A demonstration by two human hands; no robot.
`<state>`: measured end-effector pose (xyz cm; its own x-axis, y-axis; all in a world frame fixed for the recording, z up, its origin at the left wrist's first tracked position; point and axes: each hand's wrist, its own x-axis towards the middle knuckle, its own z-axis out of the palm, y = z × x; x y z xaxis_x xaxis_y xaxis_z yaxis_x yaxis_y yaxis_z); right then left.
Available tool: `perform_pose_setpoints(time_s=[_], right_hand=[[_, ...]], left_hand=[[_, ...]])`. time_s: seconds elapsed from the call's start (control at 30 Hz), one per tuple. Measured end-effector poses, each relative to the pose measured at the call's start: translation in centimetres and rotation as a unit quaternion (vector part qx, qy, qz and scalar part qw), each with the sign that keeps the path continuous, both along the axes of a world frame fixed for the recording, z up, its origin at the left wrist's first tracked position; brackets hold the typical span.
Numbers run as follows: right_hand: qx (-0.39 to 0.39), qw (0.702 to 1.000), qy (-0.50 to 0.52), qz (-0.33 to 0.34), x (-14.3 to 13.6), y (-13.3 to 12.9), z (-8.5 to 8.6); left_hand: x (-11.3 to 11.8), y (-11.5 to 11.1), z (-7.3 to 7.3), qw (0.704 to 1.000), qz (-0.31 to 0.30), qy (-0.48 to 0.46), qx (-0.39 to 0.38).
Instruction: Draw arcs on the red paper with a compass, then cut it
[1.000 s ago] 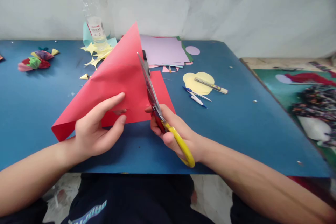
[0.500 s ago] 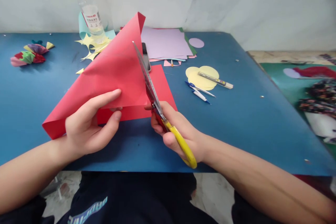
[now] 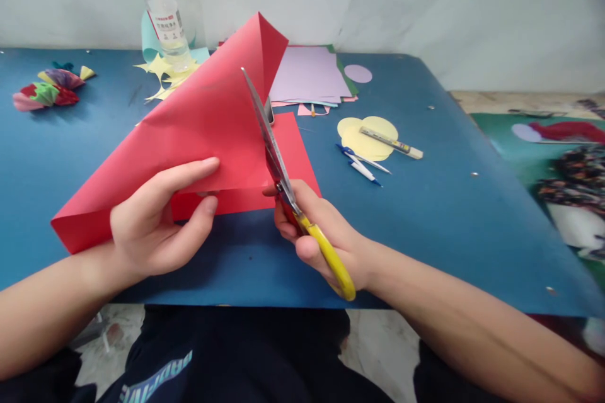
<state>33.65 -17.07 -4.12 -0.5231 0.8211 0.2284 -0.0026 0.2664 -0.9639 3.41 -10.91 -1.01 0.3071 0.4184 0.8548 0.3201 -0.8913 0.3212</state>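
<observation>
A large sheet of red paper (image 3: 189, 132) is folded over diagonally, its top corner raised and curling to the right. My left hand (image 3: 165, 220) has its thumb below and fingers on the folded flap, gripping the paper near its lower edge. Scissors with yellow handles (image 3: 326, 252) are held in my right hand (image 3: 321, 233), blades pointing up and lying in front of the flap's right edge. The fingertips of my right hand touch the flap's lower right corner. Another layer of red paper (image 3: 297, 151) lies flat on the table beneath.
Behind the paper stand a plastic bottle (image 3: 165, 25) and yellow scraps (image 3: 161, 69). Stacked purple sheets (image 3: 307, 72) lie at the back. Yellow circles (image 3: 350, 138), a marker (image 3: 392, 142) and a compass (image 3: 362, 164) are to the right; crumpled colored paper (image 3: 57, 88) is far left.
The flap's top corner has opened out to the right and now covers most of the phone. Its lower left end has spread left. Both hands stay nearly in place.
</observation>
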Motion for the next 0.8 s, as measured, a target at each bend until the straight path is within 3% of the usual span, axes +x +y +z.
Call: perform_pose_setpoints(time_s=[0.23,0.47,0.63,0.8], right_hand=[[-0.059,0.997,-0.041,0.007,0.5,0.0,-0.5],[-0.017,1.000,-0.003,0.013,0.4,0.0,-1.0],[-0.045,0.998,-0.040,0.005,0.4,-0.1,-0.2],[-0.048,0.999,-0.016,-0.014,0.1,-0.5,0.6]], left_hand=[[0.2,0.2,-0.1,1.000,0.003,0.000,0.024],[0.2,0.0,0.1,1.000,0.022,0.001,0.004],[0.3,0.2,0.0,1.000,0.008,-0.010,0.005],[0.2,0.3,0.0,1.000,-0.006,-0.016,0.004]])
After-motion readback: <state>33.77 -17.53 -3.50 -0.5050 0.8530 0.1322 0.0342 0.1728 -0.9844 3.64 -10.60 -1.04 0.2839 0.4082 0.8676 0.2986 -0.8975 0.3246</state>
